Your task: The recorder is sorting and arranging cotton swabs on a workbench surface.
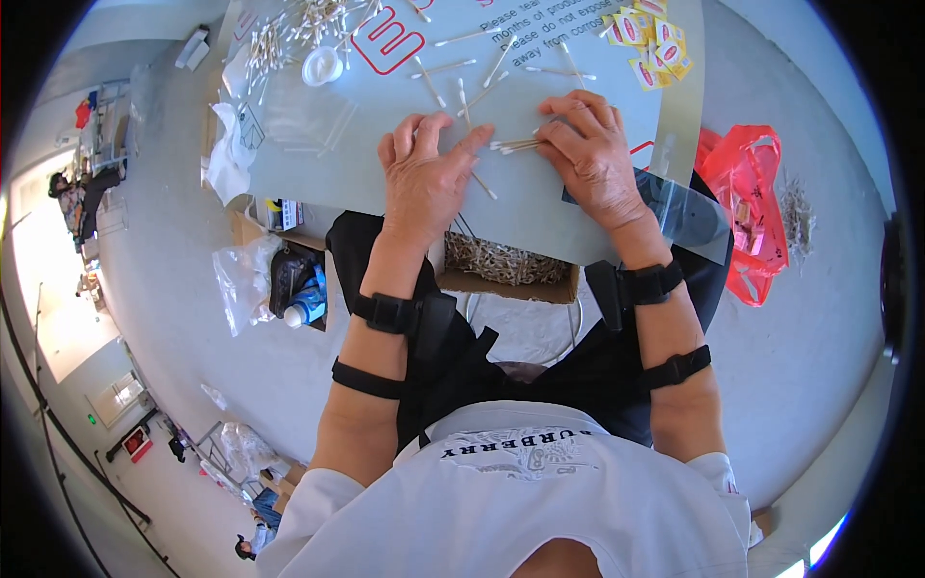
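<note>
Between the bent fingers of my right hand is a small bunch of cotton swabs, their white tips pointing left. My left hand rests on the grey sheet-covered table, fingers bent and thumb stretched out to the right, apart from them. Under or beside that thumb lies a cotton swab; whether the thumb presses on it, I cannot tell. Several loose cotton swabs are scattered beyond both hands. At the far left a large heap of cotton swabs lies next to a round white container.
Small yellow-and-white packets are piled at the far right. White tissue hangs at the left edge. An open cardboard box of swabs stands below the near edge. A red plastic bag is on the right, an open box with a bottle on the left.
</note>
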Action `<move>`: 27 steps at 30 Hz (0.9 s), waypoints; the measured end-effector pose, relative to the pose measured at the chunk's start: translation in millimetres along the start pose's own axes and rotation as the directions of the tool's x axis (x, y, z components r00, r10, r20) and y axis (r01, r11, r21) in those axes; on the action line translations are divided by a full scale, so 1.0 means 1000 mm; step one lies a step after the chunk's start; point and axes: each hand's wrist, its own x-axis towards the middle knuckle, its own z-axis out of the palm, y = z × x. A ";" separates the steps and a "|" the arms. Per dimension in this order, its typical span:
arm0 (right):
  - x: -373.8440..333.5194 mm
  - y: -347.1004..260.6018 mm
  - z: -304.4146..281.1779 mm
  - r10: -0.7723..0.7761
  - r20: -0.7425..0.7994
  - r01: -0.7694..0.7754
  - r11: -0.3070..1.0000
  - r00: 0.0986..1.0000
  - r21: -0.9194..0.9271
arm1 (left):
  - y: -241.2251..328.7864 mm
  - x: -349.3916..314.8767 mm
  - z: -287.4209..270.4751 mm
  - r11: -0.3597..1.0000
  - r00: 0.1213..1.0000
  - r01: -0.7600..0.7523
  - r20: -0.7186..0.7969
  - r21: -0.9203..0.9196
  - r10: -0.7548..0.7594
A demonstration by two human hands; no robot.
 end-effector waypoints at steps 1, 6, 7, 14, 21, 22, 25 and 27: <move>0.002 0.003 -0.001 0.006 -0.029 -0.007 1.000 1.000 -0.025 | -0.004 0.002 0.001 1.000 0.999 -0.029 -0.027 0.011 0.029; 0.001 0.014 0.001 0.078 -0.135 -0.082 0.996 0.988 -0.026 | -0.020 0.021 -0.002 0.997 0.997 -0.061 -0.055 0.044 0.063; 0.001 0.013 0.002 0.092 -0.139 -0.098 0.995 0.986 -0.036 | -0.020 0.023 -0.004 0.996 0.997 -0.069 -0.024 0.060 0.071; 0.001 0.013 0.003 0.105 -0.157 -0.112 0.993 0.982 -0.034 | 0.041 -0.001 -0.006 0.994 0.997 -0.018 0.081 0.104 0.010; -0.002 0.012 -0.001 0.108 -0.154 -0.106 0.994 0.982 0.018 | 0.072 -0.076 -0.036 0.992 0.948 -0.102 0.296 -0.074 0.119; -0.001 0.012 -0.001 0.104 -0.147 -0.101 0.995 0.984 0.026 | 0.063 -0.085 -0.041 0.980 0.899 -0.157 0.393 -0.122 0.193; 0.000 0.010 -0.002 0.108 -0.141 -0.102 0.994 0.984 0.050 | 0.050 -0.088 -0.039 0.970 0.894 -0.144 0.395 -0.194 0.212; 0.000 0.010 -0.002 0.114 -0.141 -0.106 0.992 0.983 0.063 | 0.044 -0.077 -0.036 0.972 0.940 -0.087 0.304 -0.220 0.153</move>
